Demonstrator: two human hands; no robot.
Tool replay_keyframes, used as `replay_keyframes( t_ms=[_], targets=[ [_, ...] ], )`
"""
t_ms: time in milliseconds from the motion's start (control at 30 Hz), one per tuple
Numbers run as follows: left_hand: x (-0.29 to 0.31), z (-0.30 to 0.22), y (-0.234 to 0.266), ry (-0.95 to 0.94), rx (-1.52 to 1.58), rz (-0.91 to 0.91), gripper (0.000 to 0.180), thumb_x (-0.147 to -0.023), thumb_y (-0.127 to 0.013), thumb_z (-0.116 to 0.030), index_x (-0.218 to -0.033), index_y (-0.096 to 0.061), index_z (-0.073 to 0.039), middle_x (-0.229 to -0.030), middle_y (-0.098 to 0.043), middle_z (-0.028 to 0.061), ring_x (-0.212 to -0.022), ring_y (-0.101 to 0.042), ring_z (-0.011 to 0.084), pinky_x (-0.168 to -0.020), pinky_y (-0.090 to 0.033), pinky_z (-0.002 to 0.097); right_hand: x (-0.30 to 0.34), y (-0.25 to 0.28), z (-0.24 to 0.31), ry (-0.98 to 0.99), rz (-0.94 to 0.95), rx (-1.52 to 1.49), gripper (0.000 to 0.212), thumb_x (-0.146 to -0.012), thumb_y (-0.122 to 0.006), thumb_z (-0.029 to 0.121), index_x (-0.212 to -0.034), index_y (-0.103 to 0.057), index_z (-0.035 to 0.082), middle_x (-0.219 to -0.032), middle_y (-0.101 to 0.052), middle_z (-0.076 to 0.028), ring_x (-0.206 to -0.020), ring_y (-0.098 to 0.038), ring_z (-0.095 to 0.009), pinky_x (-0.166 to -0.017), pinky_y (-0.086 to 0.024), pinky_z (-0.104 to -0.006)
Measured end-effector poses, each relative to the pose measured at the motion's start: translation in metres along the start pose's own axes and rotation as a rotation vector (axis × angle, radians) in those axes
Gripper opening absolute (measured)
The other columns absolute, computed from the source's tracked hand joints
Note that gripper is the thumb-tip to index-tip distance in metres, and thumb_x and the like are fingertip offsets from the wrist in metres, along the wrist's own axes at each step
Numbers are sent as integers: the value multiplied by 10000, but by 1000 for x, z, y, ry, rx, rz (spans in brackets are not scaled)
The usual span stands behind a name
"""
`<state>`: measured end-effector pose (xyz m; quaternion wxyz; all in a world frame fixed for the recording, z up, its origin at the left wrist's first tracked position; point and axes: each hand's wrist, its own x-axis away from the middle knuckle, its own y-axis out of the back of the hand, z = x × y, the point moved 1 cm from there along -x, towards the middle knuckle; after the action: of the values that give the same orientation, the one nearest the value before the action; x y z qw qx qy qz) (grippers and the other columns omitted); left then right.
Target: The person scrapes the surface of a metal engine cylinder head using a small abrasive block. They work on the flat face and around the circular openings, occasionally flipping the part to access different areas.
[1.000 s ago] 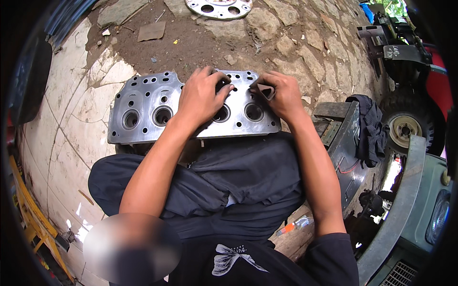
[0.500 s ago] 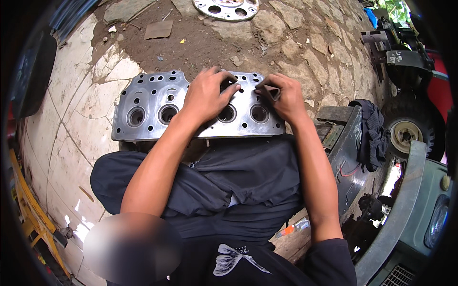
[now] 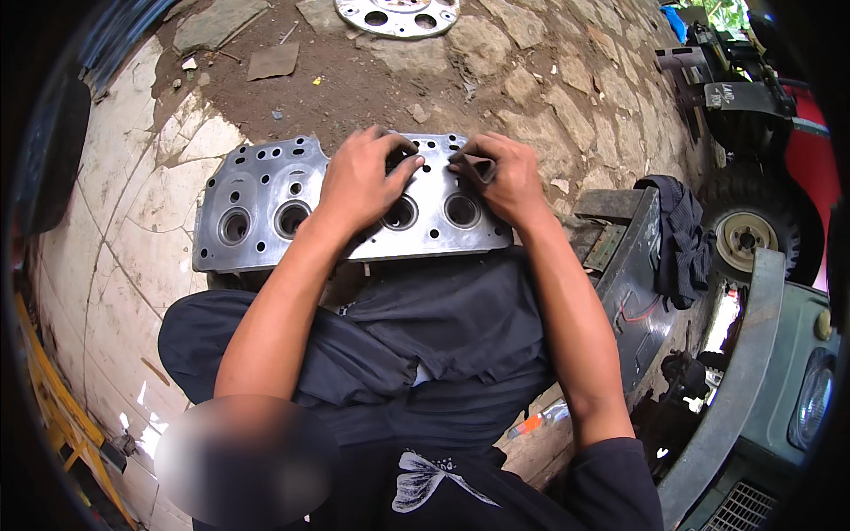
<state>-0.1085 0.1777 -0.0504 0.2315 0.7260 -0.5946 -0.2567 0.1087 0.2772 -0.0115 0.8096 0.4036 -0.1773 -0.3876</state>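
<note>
An engine cylinder head (image 3: 345, 245), bare shiny metal with round valve openings and several small holes, lies flat in front of my crossed legs. My left hand (image 3: 361, 177) rests over its middle, the fingers bent towards the far edge and the thumb held apart, with nothing visible between them. At the right end of the metal face, my right hand (image 3: 513, 177) pinches a dark folded sheet (image 3: 479, 167) that looks like sandpaper. The sheet's lower side and some fingertips are hidden.
A round metal plate with holes (image 3: 398, 24) lies on the stony ground beyond. To the right are a grey metal box (image 3: 639, 292) with a dark cloth (image 3: 680, 239) on it, a wheel (image 3: 748, 239) and a green vehicle front (image 3: 797, 425). An orange-handled tool (image 3: 529, 427) lies by my right knee.
The whole view has shifted, so the cylinder head and both hands sit a little further left in the picture. Against the metal, both hands keep nearly the same place.
</note>
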Motion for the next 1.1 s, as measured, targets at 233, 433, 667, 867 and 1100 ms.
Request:
replay_keyframes(
  t_ms=[233,433,667,867,1100],
  targets=[
    [4,-7,1,-114,-46,0,314,-939,-780,-350,-1111,-788,-88,-1088,-684,162,-1102,-638,384,-952,-509,486,-12,1,-31,-238,-188,-399,214,-921,-860,226,-993,-802,33,-904,-806,-62,-823,-713,-139,-777,-548,-324],
    [27,-38,-28,-138,-403,173,886,-1044,-527,-641,-1536,-473,94,-1630,-419,320,-1559,-362,429,-1303,-255,512,-42,-3,-36,-395,-459,-270,336,-879,-894,344,-998,-809,41,-865,-804,-100,-791,-745,-194,-776,-562,-363],
    [15,-101,-54,-204,276,521,943,-1047,-512,-583,-1573,-332,179,-1680,-271,382,-1610,-212,482,-1330,-148,521,-49,18,-2,-165,-600,-538,255,-926,-867,232,-1034,-796,13,-739,-630,42,-651,-520,-70,-605,-417,-278],
    [24,-94,-62,33,-553,203,810,-1044,-591,-398,-1551,-344,184,-1646,-311,401,-1580,-275,498,-1309,-225,545,-36,56,-7,-342,-687,-619,305,-922,-860,255,-1077,-807,-3,-894,-792,-64,-766,-672,-139,-724,-530,-307],
    [9,-98,-45,-144,442,309,262,-937,-654,-91,-1169,-728,6,-1153,-732,233,-1102,-695,419,-997,-538,487,-47,47,-11,-236,-442,-461,338,-909,-867,275,-1129,-797,28,-936,-810,-94,-871,-745,-160,-822,-569,-325]
  ],
)
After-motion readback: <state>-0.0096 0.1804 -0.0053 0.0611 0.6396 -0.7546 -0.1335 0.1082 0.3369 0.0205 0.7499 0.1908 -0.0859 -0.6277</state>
